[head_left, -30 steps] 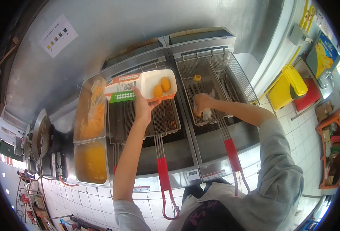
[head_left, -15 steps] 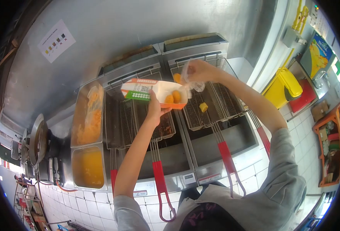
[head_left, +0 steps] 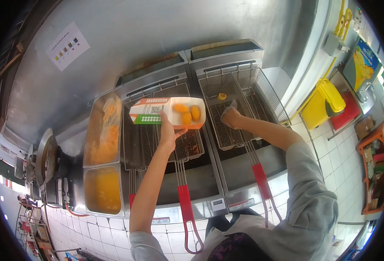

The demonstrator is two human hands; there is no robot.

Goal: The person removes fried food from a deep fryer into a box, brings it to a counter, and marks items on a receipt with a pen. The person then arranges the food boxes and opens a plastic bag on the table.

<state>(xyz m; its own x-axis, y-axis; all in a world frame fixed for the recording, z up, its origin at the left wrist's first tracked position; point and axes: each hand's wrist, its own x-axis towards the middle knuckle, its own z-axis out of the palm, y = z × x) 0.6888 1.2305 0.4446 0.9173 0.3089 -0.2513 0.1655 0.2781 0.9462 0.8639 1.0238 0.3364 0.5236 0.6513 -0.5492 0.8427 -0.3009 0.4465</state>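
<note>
"Left hand (head_left: 168, 132) first: I have it closed around an open cardboard food box (head_left: 176, 120), thumb up on the box near the fold and fingers wrapping underneath."

"Where is that box from your seat?"

"Held up over the fryer on my left (head_left: 205, 182), above its wire baskets (head_left: 191, 150). Its printed flap, with orange and green bands and a square code, leans out to the left."

"Anything in it?"

"I count three golden nugget-shaped pieces (head_left: 195, 112), grouped in the white tray part."

"And your right hand (head_left: 232, 117)?"

"Down in the left basket (head_left: 211, 104) of the fryer on my right (head_left: 253, 163), with clear plastic (head_left: 225, 114) over its fingers. They are bent downward, but the plastic and the back of the hand hide the tips, so I cannot tell whether they grip anything."

"What is near it?"

"One golden piece (head_left: 222, 96) lies on the mesh just beyond the fingers, apart from them. That basket's red handle (head_left: 260, 178) points back toward me."

"And to the far left?"

"Two steel pans. I see orange crumbs (head_left: 103, 148) beside a plastic bag in one, yellow liquid (head_left: 103, 189) in the nearer one."
</note>
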